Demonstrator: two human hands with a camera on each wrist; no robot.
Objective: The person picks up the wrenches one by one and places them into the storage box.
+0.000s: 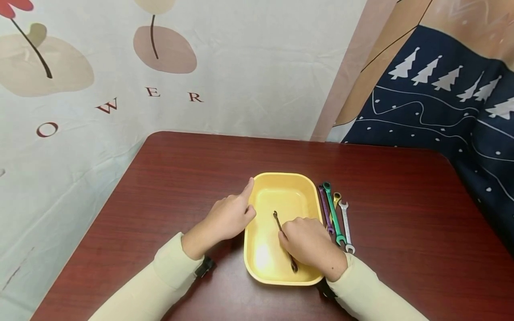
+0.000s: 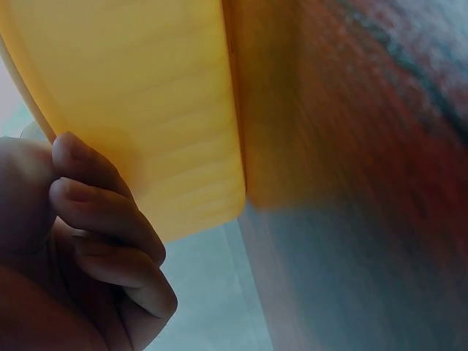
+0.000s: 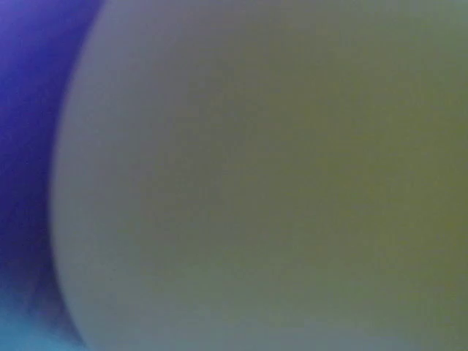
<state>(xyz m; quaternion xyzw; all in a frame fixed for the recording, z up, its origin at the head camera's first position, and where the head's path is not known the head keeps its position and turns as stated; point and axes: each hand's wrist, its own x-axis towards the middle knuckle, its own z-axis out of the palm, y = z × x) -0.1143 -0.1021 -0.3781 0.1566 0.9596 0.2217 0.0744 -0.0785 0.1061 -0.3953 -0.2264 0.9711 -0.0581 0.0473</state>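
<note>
A yellow tray (image 1: 285, 178) stands on the table. At its left rim is my left hand (image 1: 229, 216), index finger stretched along the edge and thumb over the rim. The left wrist view shows the curled fingers (image 2: 110, 190) against the tray's outer wall (image 2: 168, 110). Inside the tray my right hand (image 1: 307, 240) grips a dark wrench (image 1: 278, 220) by its middle, partly covering it. Both wrench ends show; whether it touches the tray bottom I cannot tell. The right wrist view is filled by a blurred pale surface, with no hand visible.
Right of the tray, close to its wall, lie a purple wrench (image 1: 324, 207), a green wrench (image 1: 334, 214), a gold wrench (image 1: 336, 197) and a silver wrench (image 1: 346, 225). They rest on a reddish-brown table (image 1: 192, 169). Printed curtains (image 1: 257, 80) hang behind its far edge.
</note>
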